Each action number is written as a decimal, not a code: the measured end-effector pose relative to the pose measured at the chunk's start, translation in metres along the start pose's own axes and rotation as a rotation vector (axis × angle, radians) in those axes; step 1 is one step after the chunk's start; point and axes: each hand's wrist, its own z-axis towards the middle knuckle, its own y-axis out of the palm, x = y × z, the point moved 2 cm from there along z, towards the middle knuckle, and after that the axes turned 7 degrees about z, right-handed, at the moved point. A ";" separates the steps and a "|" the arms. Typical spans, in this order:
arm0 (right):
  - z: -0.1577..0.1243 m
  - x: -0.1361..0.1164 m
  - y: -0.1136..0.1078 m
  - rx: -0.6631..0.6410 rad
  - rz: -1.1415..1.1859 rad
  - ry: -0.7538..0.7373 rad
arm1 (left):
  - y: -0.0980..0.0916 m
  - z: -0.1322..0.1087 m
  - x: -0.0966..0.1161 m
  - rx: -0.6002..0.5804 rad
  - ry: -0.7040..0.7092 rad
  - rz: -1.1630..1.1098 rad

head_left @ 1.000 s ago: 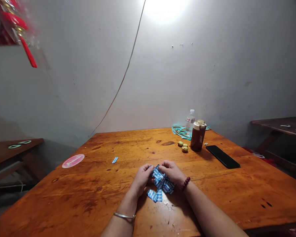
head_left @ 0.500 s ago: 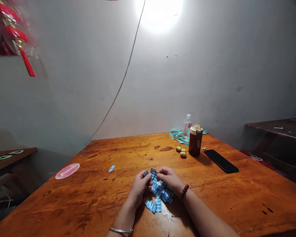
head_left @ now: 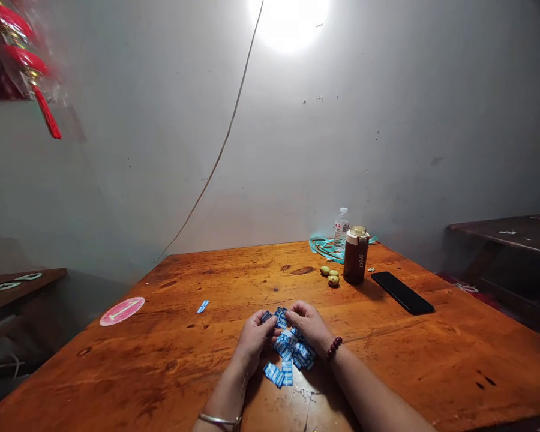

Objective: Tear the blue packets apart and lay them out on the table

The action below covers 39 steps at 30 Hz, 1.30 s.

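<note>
A small blue-and-white strip [head_left: 281,317] is held just above the table [head_left: 198,372], in the gap between the two hands. It lies at the fingertips of the left hand [head_left: 255,341] on one side and of the right hand [head_left: 311,327] on the other. The left thumb and fingers are nearly together, pinching blue-and-white material; part of it shows beyond the thumb, and whether it is one piece with the strip cannot be determined. The right thumb and forefinger are closed on the strip's opposite edge, the remaining fingers curled.

Directly below and nearer the wearer, a heap of similar pieces [head_left: 288,346] lies on the table between the hands, partly beside the right palm. A smaller group of pieces [head_left: 278,374] lies at its near edge. One single piece [head_left: 202,306] lies apart, beyond and to the left of the left hand.

Farther out on the right stand a brown flask [head_left: 355,258] and, behind it, a clear bottle [head_left: 341,229]. Three small yellowish items [head_left: 332,280] lie left of the flask; a black phone [head_left: 402,293] lies to its right. A pink disc [head_left: 122,311] marked "1" lies at the table's left edge.
</note>
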 end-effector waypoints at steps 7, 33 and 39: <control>-0.002 0.000 0.003 0.001 0.050 0.051 | 0.003 -0.002 -0.001 -0.118 0.002 -0.065; -0.008 0.003 0.019 -0.023 0.192 0.044 | 0.001 0.001 -0.005 0.063 0.000 -0.356; -0.004 0.001 0.014 0.047 0.217 -0.003 | 0.004 -0.002 -0.003 -0.027 -0.079 -0.318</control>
